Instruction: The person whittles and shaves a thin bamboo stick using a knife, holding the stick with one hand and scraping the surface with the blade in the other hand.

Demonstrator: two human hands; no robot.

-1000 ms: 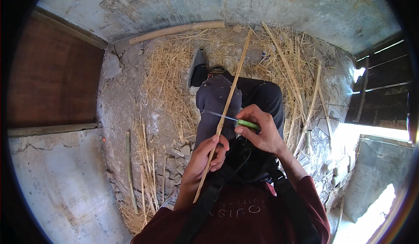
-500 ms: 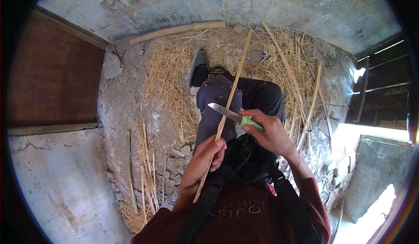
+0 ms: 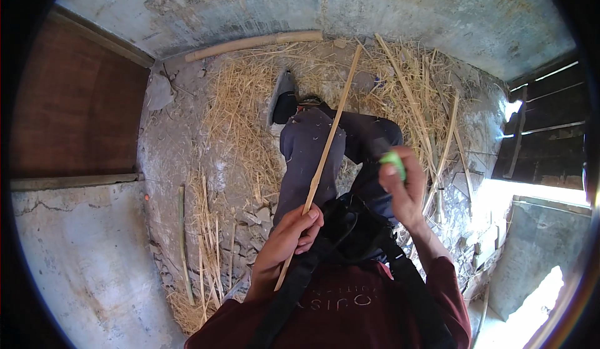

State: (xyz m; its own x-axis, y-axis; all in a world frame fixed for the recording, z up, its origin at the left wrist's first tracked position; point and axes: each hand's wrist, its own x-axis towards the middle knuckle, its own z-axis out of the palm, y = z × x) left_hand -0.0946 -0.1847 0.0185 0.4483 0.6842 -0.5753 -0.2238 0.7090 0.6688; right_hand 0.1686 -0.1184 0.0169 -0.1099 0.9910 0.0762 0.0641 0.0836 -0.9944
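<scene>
A long, narrow bamboo strip (image 3: pixel 335 124) slants from my lap up over my left knee, its far end above the straw. My left hand (image 3: pixel 298 231) is closed around it near the lower end, thumb on top. To the right, my right hand (image 3: pixel 407 186) grips a knife by its green handle (image 3: pixel 393 160). The hand is smeared by motion and the blade can hardly be made out. The knife is apart from the strip, over my right knee.
Straw-like shavings (image 3: pixel 240 118) cover the floor on both sides of my legs. A thick bamboo pole (image 3: pixel 256 44) lies along the far wall. Split bamboo pieces (image 3: pixel 409 89) rest at the right, and a thin green stick (image 3: pixel 185 243) with more strips lies at the left.
My right hand has swung the knife rightward, off the bamboo strip where its blade lay. The left hand still holds the strip, a little lower.
</scene>
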